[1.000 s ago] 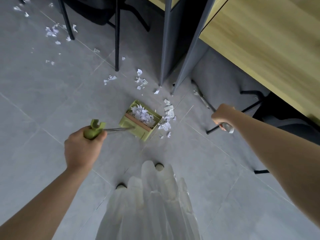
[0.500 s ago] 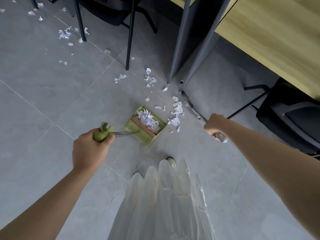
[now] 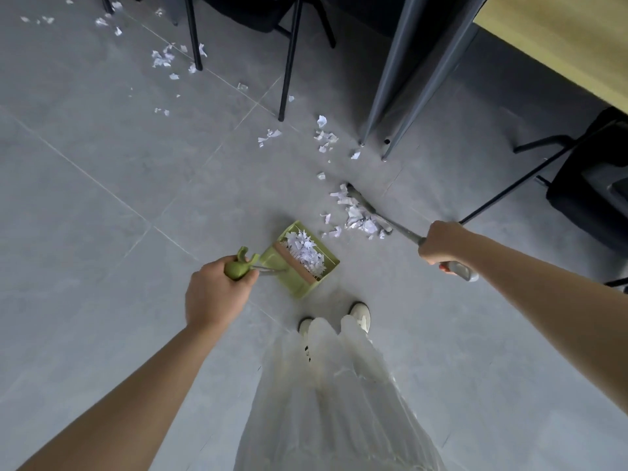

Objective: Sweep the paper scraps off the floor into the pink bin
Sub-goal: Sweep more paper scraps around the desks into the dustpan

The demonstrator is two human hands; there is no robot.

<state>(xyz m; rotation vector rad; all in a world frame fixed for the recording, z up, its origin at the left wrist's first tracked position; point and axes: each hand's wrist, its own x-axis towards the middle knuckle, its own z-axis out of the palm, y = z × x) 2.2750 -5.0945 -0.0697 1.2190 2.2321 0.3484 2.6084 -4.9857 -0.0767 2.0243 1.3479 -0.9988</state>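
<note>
Head view: left hand grips the green dustpan handle, frame centre; scraps already inside. Right hand grips the broom handle; its head touches a paper scraps pile right of the pan. Pink bin not visible.

Dustpan on the floor holds scraps; scrap pile lies right, against the broom.

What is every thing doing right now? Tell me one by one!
left hand: grips the dustpan handle.
right hand: grips the broom handle.
dustpan: on the floor, holds scraps.
broom: head down, against a scrap pile.
scrap pile: loose on the floor, beside the dustpan.
</note>
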